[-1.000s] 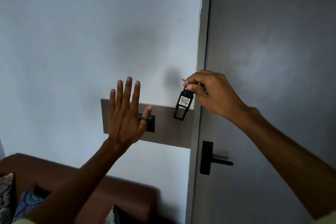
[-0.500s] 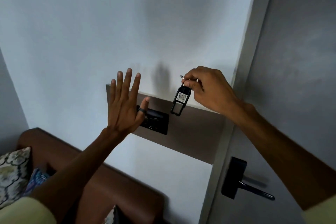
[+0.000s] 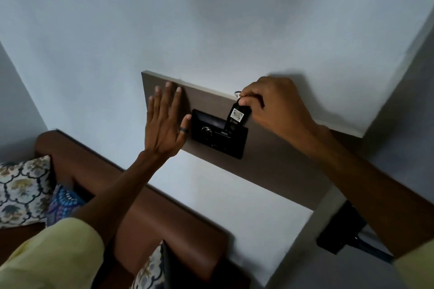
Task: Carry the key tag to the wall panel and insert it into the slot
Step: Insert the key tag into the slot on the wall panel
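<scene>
A black key tag (image 3: 236, 117) with a small white label hangs from its metal ring, pinched by my right hand (image 3: 274, 108). Its lower end touches the top right of the black switch plate (image 3: 218, 135), at the slot; whether it is inside I cannot tell. The plate is set in a brown wall panel (image 3: 270, 159). My left hand (image 3: 165, 124) is flat and open against the panel just left of the plate, a dark ring on its thumb.
A brown sofa back (image 3: 145, 204) with patterned cushions (image 3: 22, 191) stands below the panel. At the right a grey door frame (image 3: 303, 241) carries a black door handle (image 3: 340, 230).
The view has tilted and drawn closer to the panel. My right hand has brought the tag down and left onto the switch plate. My left hand stays flat beside it.
</scene>
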The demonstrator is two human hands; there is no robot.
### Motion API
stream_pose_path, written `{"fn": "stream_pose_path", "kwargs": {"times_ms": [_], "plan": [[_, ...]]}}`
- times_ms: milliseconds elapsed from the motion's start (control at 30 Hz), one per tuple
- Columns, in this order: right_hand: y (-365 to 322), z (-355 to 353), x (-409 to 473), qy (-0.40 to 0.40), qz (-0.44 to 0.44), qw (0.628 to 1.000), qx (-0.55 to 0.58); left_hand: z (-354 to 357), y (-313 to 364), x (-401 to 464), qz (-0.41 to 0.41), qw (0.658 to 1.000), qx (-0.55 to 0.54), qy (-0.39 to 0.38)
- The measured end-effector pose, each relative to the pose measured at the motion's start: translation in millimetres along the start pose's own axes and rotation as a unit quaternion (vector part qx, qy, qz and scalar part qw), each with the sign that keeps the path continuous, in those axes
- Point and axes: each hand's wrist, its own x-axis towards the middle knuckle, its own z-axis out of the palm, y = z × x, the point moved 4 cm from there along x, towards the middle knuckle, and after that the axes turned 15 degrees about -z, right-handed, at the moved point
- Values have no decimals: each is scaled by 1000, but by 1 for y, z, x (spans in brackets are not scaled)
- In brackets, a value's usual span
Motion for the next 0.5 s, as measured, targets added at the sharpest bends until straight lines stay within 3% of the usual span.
{"fn": "stream_pose_path", "kwargs": {"times_ms": [267, 500], "plan": [[-14, 32, 1, 1, -8, 998, -60, 39, -11, 0, 44, 997, -67, 4], [-19, 40, -3, 91, -17, 994, -62, 56, -19, 12, 92, 991, -81, 55]]}}
